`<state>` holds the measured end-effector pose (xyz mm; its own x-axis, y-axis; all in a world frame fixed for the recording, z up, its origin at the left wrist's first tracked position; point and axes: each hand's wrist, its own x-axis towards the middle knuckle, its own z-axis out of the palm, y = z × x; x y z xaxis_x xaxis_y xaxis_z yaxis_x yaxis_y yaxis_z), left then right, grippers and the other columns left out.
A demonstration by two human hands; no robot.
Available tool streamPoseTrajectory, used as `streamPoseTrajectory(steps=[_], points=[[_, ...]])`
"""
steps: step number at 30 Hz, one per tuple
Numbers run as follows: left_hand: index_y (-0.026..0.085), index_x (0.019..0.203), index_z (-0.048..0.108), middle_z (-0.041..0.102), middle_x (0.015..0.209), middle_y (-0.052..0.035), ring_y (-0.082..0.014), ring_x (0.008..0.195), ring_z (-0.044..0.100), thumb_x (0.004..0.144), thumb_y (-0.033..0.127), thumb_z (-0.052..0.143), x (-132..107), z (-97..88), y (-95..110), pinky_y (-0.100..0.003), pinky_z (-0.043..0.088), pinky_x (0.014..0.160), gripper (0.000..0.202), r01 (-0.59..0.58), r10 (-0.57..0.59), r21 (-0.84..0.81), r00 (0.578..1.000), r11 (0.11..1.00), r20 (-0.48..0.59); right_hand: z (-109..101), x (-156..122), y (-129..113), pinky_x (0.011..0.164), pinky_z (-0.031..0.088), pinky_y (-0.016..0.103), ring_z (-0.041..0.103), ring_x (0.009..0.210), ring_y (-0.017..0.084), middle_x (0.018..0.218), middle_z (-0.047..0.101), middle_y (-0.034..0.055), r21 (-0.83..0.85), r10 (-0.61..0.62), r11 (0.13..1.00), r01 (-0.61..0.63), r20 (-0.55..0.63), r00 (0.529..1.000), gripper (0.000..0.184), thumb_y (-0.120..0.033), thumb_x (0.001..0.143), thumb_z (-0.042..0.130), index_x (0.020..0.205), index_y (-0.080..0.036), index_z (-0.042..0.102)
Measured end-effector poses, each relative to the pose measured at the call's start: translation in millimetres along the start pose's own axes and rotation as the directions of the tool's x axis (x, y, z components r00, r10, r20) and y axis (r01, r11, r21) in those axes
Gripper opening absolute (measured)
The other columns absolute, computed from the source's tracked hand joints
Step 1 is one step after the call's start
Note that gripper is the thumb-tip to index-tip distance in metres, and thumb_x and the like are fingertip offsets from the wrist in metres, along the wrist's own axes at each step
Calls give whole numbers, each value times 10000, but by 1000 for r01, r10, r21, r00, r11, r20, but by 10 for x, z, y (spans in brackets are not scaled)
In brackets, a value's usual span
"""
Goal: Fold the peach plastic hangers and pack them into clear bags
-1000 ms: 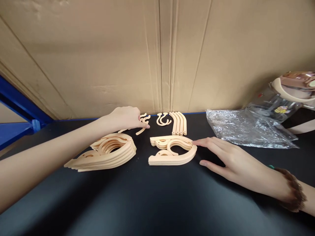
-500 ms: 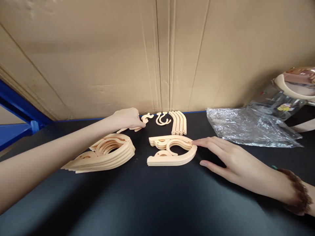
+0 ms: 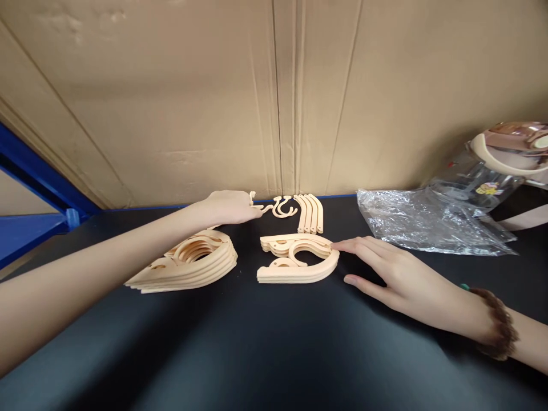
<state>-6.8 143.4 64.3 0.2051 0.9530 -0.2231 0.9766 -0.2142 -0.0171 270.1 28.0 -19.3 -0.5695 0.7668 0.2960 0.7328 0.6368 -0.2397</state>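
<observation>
My left hand reaches to the back of the table, its fingers closed around small beige hanger hooks whose ends stick out by the fingertips. Two more loose hooks lie just right of it. Under my left forearm sits a stack of folded hangers, partly covered. A second, smaller stack of folding hanger pieces lies in the middle. My right hand is open beside that stack; its index fingertip touches the right end and its thumb is stretched apart.
Several curved hanger arms lie side by side behind the middle stack. At the right are a crinkled clear plastic bag and a clear bottle with a pinkish lid. Cardboard stands behind the black table; a blue frame is at left.
My left hand has moved slightly right with the hooks, bringing them close to the two loose ones. My right hand stays at the middle stack. The view has shifted a little.
</observation>
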Motion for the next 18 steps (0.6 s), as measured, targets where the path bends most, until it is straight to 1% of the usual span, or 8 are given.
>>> streamPoseTrajectory(steps=[3, 6, 9, 11, 13, 14, 15, 18], points=[[180, 944, 729, 730, 1081, -157, -375, 966, 656, 869, 516, 381, -137, -118, -19, -403, 461, 792, 490, 10, -10, -14, 999, 1000, -31, -11, -1, -15, 927, 559, 426, 648, 1109, 257, 1245, 665, 97, -1, -8, 1000, 8, -10, 1000, 363, -355, 991, 500, 1333, -235, 506], [181, 931, 708, 726, 1067, -130, -354, 965, 655, 911, 541, 297, -323, -204, -49, -384, 463, 801, 548, -4, -1, -56, 997, 998, -83, -16, -7, -19, 939, 552, 437, 643, 1119, 260, 1249, 660, 102, -8, -13, 1000, 13, -4, 1000, 364, -362, 997, 491, 1335, -228, 501], [185, 949, 671, 713, 1032, -97, -327, 942, 645, 920, 531, 246, -588, -178, -52, -372, 469, 803, 548, -44, 31, -97, 990, 994, -136, -30, -12, -9, 945, 548, 440, 639, 1139, 264, 1272, 655, 96, -9, -11, 1000, 11, 7, 1000, 381, -363, 988, 509, 1348, -242, 497], [193, 927, 656, 702, 1009, -78, -308, 937, 633, 912, 500, 243, -822, -80, -38, -376, 466, 849, 515, -96, 74, -140, 986, 985, -151, -56, -16, -6, 950, 544, 438, 631, 1157, 268, 1295, 643, 97, -12, -7, 1000, 7, 4, 1000, 396, -377, 981, 525, 1352, -244, 495], [208, 894, 647, 694, 997, -61, -300, 962, 620, 902, 486, 286, -1080, 72, -10, -369, 471, 860, 456, -210, 176, -343, 976, 916, -127, -97, -24, -28, 963, 531, 444, 620, 1171, 276, 1305, 632, 107, -27, -18, 999, 17, -53, 998, 406, -403, 978, 534, 1344, -233, 495], [222, 883, 643, 693, 978, -48, -288, 952, 620, 910, 491, 302, -1205, 159, 10, -354, 480, 835, 435, -229, 205, -453, 973, 862, -103, -121, -31, -56, 968, 523, 447, 616, 1172, 279, 1298, 633, 114, -34, -39, 999, 36, -100, 994, 411, -408, 976, 540, 1340, -223, 492], [240, 895, 644, 690, 995, -32, -274, 971, 614, 924, 499, 328, -1317, 247, 35, -337, 481, 831, 409, -224, 255, -541, 967, 810, -19, -146, -42, -98, 968, 517, 446, 616, 1168, 279, 1284, 640, 120, -40, -73, 997, 68, -149, 986, 412, -407, 973, 551, 1333, -215, 489], [254, 897, 631, 657, 920, -6, -224, 894, 599, 946, 483, 371, -1522, 469, 132, -296, 470, 802, 349, -199, 333, -712, 941, 674, 52, -206, -93, -290, 909, 531, 403, 652, 1083, 250, 1182, 693, 110, -68, -270, 963, 262, -242, 932, 399, -369, 943, 624, 1285, -205, 501]])
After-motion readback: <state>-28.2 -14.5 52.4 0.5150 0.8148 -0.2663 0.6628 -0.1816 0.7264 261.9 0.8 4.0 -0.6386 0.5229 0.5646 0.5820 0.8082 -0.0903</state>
